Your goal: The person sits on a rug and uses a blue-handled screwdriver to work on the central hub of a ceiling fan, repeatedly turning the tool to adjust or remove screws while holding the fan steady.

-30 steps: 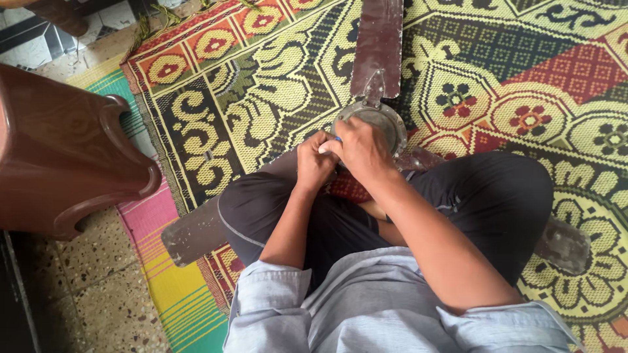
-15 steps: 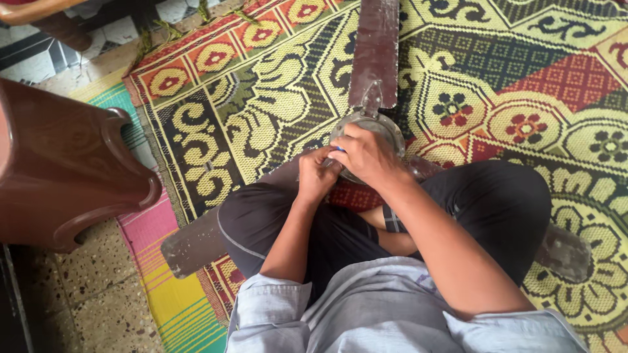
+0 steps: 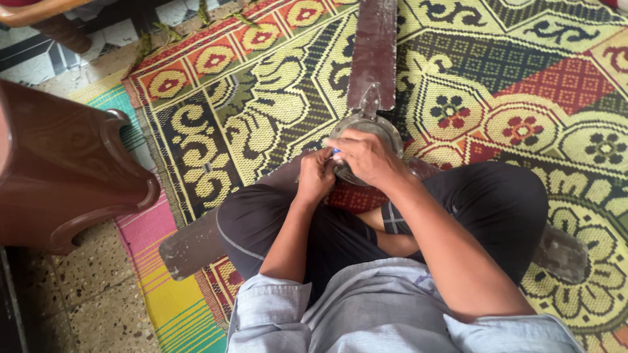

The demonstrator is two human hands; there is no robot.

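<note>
Far left, a brown moulded plastic chair (image 3: 62, 173) is standing on speckled terrazzo floor (image 3: 85, 307), smooth and glossy, with curved edges. Beside it a striped pink-yellow-green mat (image 3: 157, 287) is peeking out from under the big woven mat (image 3: 248, 111), which is plastic weave with yellow scrolls, red flower medallions and dark bands.

You are sitting cross-legged on that mat, dark trousers, grey shirt. A ceiling fan is lying in front of your knees. One dusty brown blade (image 3: 196, 242), flat and dull metal, is sticking out lower left from under your leg.

Your left hand (image 3: 315, 178) is curling tight at the edge of the fan motor housing (image 3: 366, 134), fingers (image 3: 320, 160) clenched around something small with a blue tip. Cannot tell what it is, maybe a tool handle. Your right hand (image 3: 367, 157) is pressing on top of the housing, fingers bent and gripping its rim, steadying it.

The housing is round, grey metal and grimy. It is sitting on the mat just ahead of your shins. The top blade (image 3: 373, 49) is pointing away from you on its bracket, still attached. A third blade (image 3: 559, 252) is showing lower right.

Progress: all three blades are looking mounted and the housing is looking closed, so I judge the work at the hub to be at an early stage, with most left.
</note>
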